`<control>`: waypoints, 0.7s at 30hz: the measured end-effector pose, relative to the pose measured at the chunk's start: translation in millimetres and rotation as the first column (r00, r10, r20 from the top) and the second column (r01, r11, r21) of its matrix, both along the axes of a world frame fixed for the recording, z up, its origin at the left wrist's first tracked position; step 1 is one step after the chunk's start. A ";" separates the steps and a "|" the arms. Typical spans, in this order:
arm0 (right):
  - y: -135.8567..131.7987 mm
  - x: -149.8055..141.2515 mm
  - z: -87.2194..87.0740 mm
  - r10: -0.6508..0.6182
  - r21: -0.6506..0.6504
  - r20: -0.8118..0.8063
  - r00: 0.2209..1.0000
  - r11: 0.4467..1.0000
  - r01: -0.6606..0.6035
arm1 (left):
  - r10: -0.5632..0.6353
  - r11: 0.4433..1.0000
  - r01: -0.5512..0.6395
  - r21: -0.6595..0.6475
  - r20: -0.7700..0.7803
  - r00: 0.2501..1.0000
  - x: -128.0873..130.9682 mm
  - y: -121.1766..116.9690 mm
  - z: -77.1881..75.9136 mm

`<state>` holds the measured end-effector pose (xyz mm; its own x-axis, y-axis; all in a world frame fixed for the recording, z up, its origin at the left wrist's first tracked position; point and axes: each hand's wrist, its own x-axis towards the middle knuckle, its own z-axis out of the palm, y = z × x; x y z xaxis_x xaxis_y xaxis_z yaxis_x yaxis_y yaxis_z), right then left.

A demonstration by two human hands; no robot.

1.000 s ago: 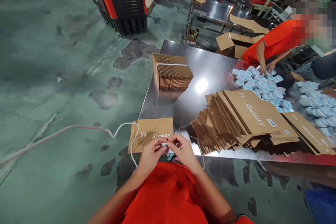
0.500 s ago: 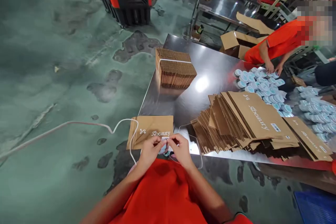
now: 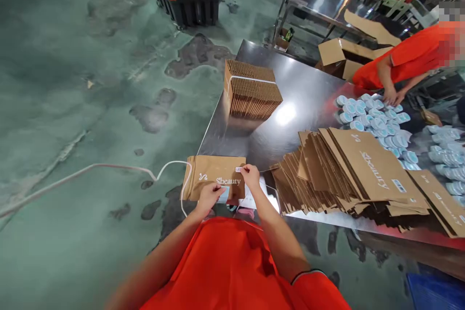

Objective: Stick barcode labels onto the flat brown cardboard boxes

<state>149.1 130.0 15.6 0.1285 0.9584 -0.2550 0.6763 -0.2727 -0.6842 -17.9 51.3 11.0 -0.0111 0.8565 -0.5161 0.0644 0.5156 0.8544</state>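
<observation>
A stack of flat brown cardboard boxes (image 3: 207, 164) printed "Sbeauty" lies at the table's near left corner. My right hand (image 3: 251, 178) pinches a small white label sticker (image 3: 239, 169) by its right end, over the top right of the uppermost box; I cannot tell whether it touches the cardboard. Closed at the fingertips, my left hand (image 3: 210, 197) holds a pale blue sheet of label backing (image 3: 224, 195) over the lower part of the same box. A loose white strap (image 3: 189, 174) runs over the stack's left end.
On the metal table (image 3: 300, 80) stands a strapped bundle of folded cartons (image 3: 254, 92). Fanned-out cardboard boxes (image 3: 356, 169) lie to the right, with several white-blue round packs (image 3: 378, 118) behind them. Across the table a co-worker in an orange shirt (image 3: 403, 63) reaches toward the packs.
My hands have moved apart. The right carried the small label up to the box's top right, while the left stayed low with the pale blue backing. The view has shifted slightly.
</observation>
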 end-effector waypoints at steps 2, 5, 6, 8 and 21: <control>-0.2 -1.0 -2.4 0.004 -0.004 0.036 0.999 1.000 -0.003 | -0.001 1.000 0.001 -0.009 0.010 1.000 -0.8 0.5 -2.0; -1.2 -2.7 -3.2 -0.011 -0.002 0.099 0.995 1.000 0.011 | 0.005 1.000 -0.005 -0.016 0.017 1.000 -1.2 0.7 -1.9; -1.6 -3.5 -2.7 -0.018 0.000 0.118 0.993 1.000 0.018 | 0.008 1.000 -0.007 -0.017 0.018 1.000 -1.3 0.7 -1.7; -2.5 -5.5 -0.8 -0.026 0.008 0.154 0.988 1.000 0.026 | 0.011 1.000 -0.010 -0.019 0.020 1.000 -1.4 0.6 -1.6; 0.7 -15.3 9.4 0.034 -0.083 0.367 0.930 0.997 -0.003 | 0.011 1.000 -0.009 -0.029 0.044 0.999 -1.8 -0.2 -2.6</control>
